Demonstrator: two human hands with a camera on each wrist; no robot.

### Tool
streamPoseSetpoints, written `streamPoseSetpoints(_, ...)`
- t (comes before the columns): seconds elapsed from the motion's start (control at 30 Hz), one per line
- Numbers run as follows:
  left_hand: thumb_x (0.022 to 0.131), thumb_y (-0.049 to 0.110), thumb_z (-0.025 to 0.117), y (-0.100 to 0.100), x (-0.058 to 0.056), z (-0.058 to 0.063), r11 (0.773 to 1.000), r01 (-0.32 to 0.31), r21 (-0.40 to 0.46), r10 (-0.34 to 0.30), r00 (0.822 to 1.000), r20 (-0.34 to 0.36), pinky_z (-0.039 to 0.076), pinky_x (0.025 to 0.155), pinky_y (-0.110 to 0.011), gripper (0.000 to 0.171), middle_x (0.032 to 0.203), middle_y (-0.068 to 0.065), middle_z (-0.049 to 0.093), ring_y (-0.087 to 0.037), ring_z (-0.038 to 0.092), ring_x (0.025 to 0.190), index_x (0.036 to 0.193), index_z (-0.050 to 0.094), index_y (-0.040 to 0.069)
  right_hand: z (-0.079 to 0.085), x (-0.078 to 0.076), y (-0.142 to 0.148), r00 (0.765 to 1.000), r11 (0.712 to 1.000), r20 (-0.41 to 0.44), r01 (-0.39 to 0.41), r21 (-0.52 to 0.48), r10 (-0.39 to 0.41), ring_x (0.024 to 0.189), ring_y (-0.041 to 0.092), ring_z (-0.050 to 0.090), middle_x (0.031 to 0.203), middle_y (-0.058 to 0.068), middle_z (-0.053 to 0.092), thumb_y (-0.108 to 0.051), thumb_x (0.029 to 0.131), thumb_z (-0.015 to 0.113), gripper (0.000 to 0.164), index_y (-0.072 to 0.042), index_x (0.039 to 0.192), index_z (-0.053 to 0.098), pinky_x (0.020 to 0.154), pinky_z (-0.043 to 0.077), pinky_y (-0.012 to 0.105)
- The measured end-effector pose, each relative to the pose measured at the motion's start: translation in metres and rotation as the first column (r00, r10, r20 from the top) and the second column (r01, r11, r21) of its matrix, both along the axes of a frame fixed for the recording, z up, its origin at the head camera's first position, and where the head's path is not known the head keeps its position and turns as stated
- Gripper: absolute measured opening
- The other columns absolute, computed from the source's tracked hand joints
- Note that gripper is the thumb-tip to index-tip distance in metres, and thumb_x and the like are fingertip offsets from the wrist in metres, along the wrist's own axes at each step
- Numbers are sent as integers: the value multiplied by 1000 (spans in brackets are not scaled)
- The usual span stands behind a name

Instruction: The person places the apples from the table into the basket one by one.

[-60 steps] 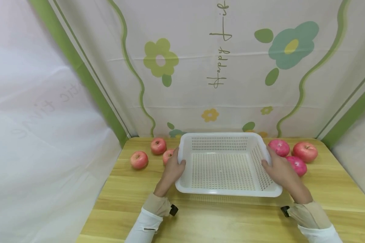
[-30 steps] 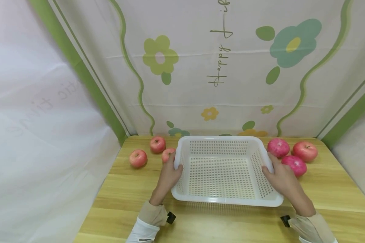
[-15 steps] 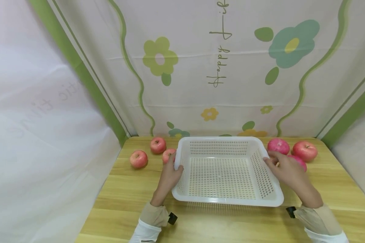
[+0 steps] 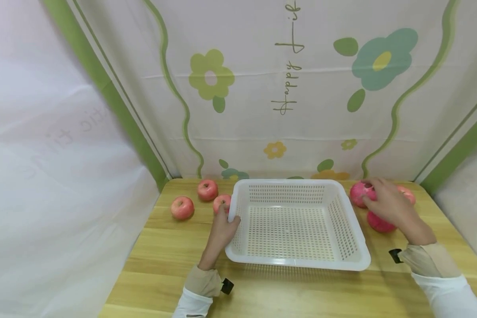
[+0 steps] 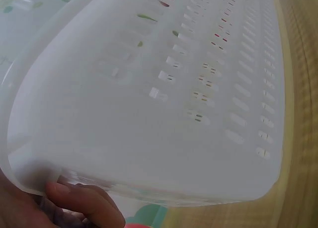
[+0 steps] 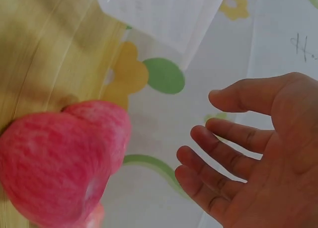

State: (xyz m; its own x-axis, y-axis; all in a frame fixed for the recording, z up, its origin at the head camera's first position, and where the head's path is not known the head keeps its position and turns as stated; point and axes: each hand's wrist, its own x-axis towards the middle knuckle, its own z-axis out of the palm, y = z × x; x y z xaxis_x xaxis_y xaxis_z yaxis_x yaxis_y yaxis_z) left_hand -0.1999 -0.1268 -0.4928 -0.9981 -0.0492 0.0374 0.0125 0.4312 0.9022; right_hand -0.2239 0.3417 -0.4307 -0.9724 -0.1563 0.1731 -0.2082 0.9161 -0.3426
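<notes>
A white plastic basket (image 4: 294, 262) with slotted walls and floor, nothing inside it, sits mid-table in the head view. My left hand (image 4: 221, 230) grips its left rim, thumb over the inside; in the left wrist view the fingers curl at the rim beside the basket wall (image 5: 124, 138). My right hand (image 4: 391, 204) is off the basket, over the fruit at the right, holding nothing. Its fingers are spread and slightly bent in the right wrist view, apart from two deep-pink round fruits (image 6: 49, 163). In the head view, it partly covers the far pink fruit (image 4: 358, 194) and the near one (image 4: 380, 223).
Left of the basket lie three red apples: one at the front (image 4: 182, 208), one farther back (image 4: 207, 190), one by the left hand (image 4: 221, 202). A larger red apple (image 4: 407, 194) is partly hidden behind the right hand. A flowered cloth (image 4: 242, 123) hangs behind the wooden table (image 4: 175, 274).
The basket has come slightly nearer and lower. My right hand has let go of its right rim and moved right and back over the pink fruits. The left hand keeps its grip.
</notes>
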Motion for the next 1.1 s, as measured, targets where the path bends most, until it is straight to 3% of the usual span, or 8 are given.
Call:
streamPoseSetpoints(0.2, 95, 12, 65, -2, 0, -2, 1000, -9, 1, 9, 999, 39, 66, 72, -43, 54, 125, -35, 64, -36, 73, 99, 140, 46, -12, -5, -16, 15, 999, 999, 38, -18, 33, 16, 131, 63, 41, 144, 40, 47, -21, 96, 71, 60, 9, 143, 50, 103, 37, 82)
streamPoseSetpoints(0.53, 97, 19, 63, -4, -2, -5, 1000, -3, -1, 3, 997, 80, 61, 64, -34, 27, 104, -22, 67, -25, 68, 84, 109, 57, -4, -15, -37, 31, 994, 997, 103, -53, 48, 47, 136, 65, 34, 149, 42, 41, -24, 96, 72, 66, 10, 147, 48, 110, 28, 82)
streamPoseSetpoints(0.9, 99, 22, 61, -3, -1, -4, 1000, 2, -4, -2, 994, 106, 61, 69, -36, 30, 105, -22, 67, -25, 68, 86, 113, 60, -5, -28, -54, 38, 983, 997, 179, -46, 54, 35, 136, 66, 34, 152, 43, 36, -32, 94, 74, 78, 9, 152, 42, 109, 32, 83)
streamPoseSetpoints(1.1, 100, 22, 60, -2, -1, -4, 1000, 8, 14, -10, 993, 119, 63, 72, -39, 38, 112, -25, 69, -27, 70, 90, 124, 62, -7, -32, -58, 38, 971, 996, 234, -58, 68, 40, 134, 67, 35, 150, 44, 35, -40, 91, 77, 88, 9, 153, 38, 104, 35, 85)
